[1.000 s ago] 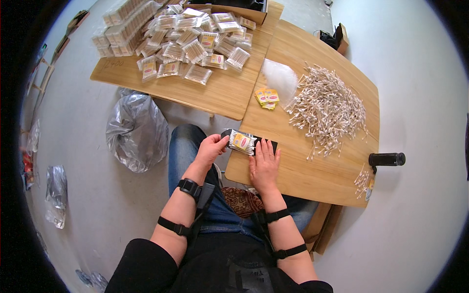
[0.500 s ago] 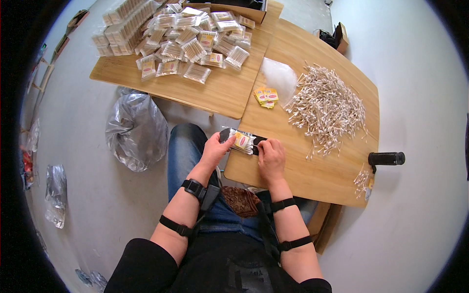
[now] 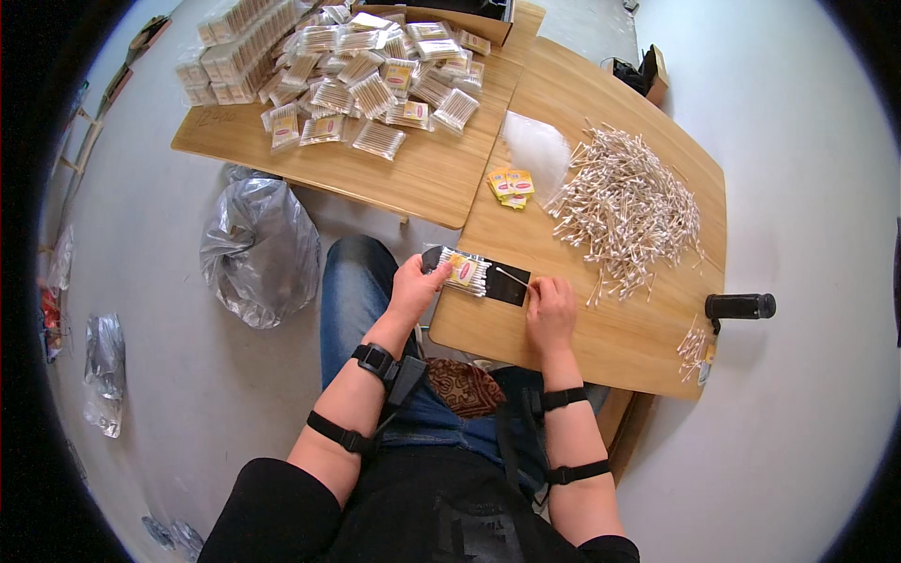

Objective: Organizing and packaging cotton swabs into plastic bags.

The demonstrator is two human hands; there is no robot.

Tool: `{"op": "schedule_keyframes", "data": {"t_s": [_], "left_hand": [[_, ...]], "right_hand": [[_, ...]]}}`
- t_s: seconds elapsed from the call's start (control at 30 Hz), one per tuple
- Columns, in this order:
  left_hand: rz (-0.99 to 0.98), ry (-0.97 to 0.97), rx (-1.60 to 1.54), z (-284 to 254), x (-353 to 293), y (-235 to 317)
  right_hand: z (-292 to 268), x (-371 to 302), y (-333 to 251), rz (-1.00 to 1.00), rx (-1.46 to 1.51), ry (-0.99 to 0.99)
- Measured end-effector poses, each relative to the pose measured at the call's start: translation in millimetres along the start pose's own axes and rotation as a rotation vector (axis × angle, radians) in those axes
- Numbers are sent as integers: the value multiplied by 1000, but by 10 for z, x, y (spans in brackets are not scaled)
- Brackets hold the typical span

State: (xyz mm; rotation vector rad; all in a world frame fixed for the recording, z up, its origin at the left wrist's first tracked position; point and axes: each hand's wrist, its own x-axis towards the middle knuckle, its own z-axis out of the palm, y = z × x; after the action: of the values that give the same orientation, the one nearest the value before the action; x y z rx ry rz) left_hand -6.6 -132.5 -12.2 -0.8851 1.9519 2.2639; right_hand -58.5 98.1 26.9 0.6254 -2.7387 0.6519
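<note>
My left hand (image 3: 413, 289) is closed on the left end of a small clear bag of cotton swabs (image 3: 464, 271), which has a yellow and white card inside. White swab tips fill the right end of the bag. My right hand (image 3: 552, 311) pinches a single cotton swab (image 3: 512, 277), whose far tip points left toward the bag. Beneath the bag and that swab lies a black flat plate (image 3: 508, 287) at the table's near left corner.
Loose cotton swabs (image 3: 627, 206) lie in a big heap at right. Beside it are clear plastic bags (image 3: 538, 148) and yellow cards (image 3: 511, 187). Filled swab packs (image 3: 372, 94) cover the adjoining table. A black cylinder (image 3: 740, 307) juts past the right edge; a grey plastic sack (image 3: 260, 253) stands on the floor.
My right hand has moved right, away from the bag, drawing the pinched swab with it and uncovering more of the black plate. My left hand and the bag stay in place.
</note>
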Motion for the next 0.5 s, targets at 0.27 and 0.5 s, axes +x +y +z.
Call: {"op": "schedule_keyframes", "data": {"t_s": [0.27, 0.5], "left_hand": [[33, 20, 13, 17, -26, 24], [5, 8, 25, 7, -15, 55]], "right_hand": [[64, 231, -118, -119, -28, -62], [62, 332, -99, -224, -41, -58]]}}
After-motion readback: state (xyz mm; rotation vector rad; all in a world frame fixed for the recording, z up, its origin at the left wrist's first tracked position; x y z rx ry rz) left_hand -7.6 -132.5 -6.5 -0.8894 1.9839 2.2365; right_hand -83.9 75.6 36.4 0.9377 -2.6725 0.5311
